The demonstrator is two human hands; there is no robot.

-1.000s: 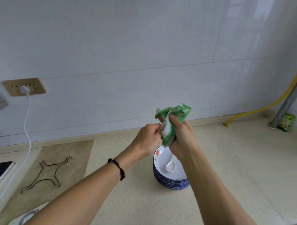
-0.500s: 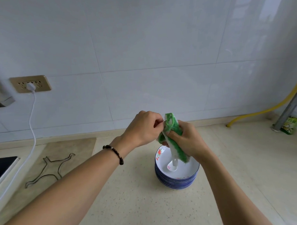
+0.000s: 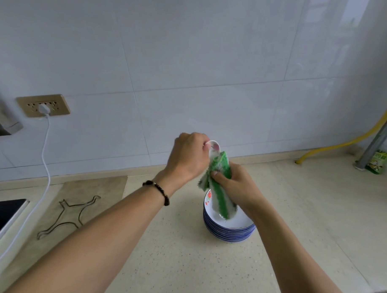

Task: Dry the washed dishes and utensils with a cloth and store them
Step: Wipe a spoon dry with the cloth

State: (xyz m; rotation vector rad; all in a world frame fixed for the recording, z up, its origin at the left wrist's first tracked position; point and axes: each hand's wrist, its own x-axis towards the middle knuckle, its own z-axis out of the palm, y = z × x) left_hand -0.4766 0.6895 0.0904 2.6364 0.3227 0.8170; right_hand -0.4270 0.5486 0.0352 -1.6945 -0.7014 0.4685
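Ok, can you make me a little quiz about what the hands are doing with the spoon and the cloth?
1. True or false: the left hand holds the white spoon.
2. What does the right hand grip? A) the green and white cloth B) a fork C) the yellow hose
3. Fill in: under the hands, on the counter, stands a stack of blue-rimmed ____.

Key: 1 true; 2 A; 3 plates.
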